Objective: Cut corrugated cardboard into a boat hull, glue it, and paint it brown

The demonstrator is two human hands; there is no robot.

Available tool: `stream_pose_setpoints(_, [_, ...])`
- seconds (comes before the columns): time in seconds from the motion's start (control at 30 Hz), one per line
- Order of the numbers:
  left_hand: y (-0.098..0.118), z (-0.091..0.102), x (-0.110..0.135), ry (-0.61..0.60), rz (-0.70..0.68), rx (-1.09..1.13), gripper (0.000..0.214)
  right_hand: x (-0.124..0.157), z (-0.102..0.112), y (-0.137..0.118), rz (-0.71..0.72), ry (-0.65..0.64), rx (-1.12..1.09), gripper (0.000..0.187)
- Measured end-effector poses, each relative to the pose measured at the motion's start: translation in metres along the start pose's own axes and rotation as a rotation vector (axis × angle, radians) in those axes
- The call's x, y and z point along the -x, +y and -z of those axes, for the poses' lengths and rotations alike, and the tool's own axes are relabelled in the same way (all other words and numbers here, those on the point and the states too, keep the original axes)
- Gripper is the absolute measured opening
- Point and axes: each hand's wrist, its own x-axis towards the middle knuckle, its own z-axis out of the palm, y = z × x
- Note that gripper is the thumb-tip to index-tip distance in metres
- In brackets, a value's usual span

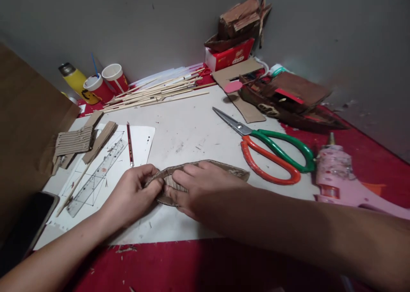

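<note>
A long, boat-shaped cardboard piece (pixel 235 171) lies on the white sheet (pixel 188 129) in front of me. My left hand (pixel 130 196) pinches its left end, fingers curled onto the corrugated edge. My right hand (pixel 198 185) lies over its middle, fingers pressed down on the cardboard and closed against it. Both hands touch each other at the piece's left end. Most of the piece is hidden under my right hand; only its right tip and upper rim show.
Scissors (pixel 272 149) with green and orange handles lie to the right, a pink glue gun (pixel 336 176) beyond them. A ruler (pixel 96 179), pencil (pixel 130 143) and cardboard strips (pixel 75 140) sit left. Wooden sticks (pixel 160 91), cups (pixel 113 76) and cardboard boat models (pixel 288 100) stand at the back.
</note>
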Motion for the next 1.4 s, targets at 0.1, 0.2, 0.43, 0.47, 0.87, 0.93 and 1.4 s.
stream_pose_setpoints(0.1, [0.002, 0.002, -0.003, -0.063, 0.000, -0.004, 0.010, 0.000, 0.004, 0.001, 0.007, -0.015, 0.002, 0.024])
stream_pose_setpoints(0.2, [0.002, 0.004, -0.003, -0.073, -0.015, -0.026, 0.010, 0.003, 0.010, 0.004, 0.008, -0.030, -0.053, 0.030])
stream_pose_setpoints(0.43, [-0.003, 0.003, -0.004, -0.103, -0.034, -0.098, 0.010, 0.006, 0.011, 0.001, 0.023, -0.070, -0.034, 0.012])
stream_pose_setpoints(0.47, [-0.004, 0.003, -0.005, -0.103, -0.040, -0.098, 0.010, 0.006, 0.011, 0.000, 0.022, -0.081, -0.034, 0.011])
stream_pose_setpoints(0.87, [0.007, 0.009, -0.009, -0.132, -0.071, -0.268, 0.008, 0.002, 0.031, -0.003, 0.048, -0.178, -0.087, 0.025])
stream_pose_setpoints(0.93, [0.009, 0.011, -0.012, -0.167, -0.066, -0.278, 0.009, 0.005, 0.036, 0.001, 0.064, -0.157, -0.149, 0.027])
stream_pose_setpoints(1.4, [0.017, 0.012, -0.023, -0.233, -0.073, -0.400, 0.010, 0.003, 0.032, 0.029, -0.234, -0.138, -0.155, 0.066])
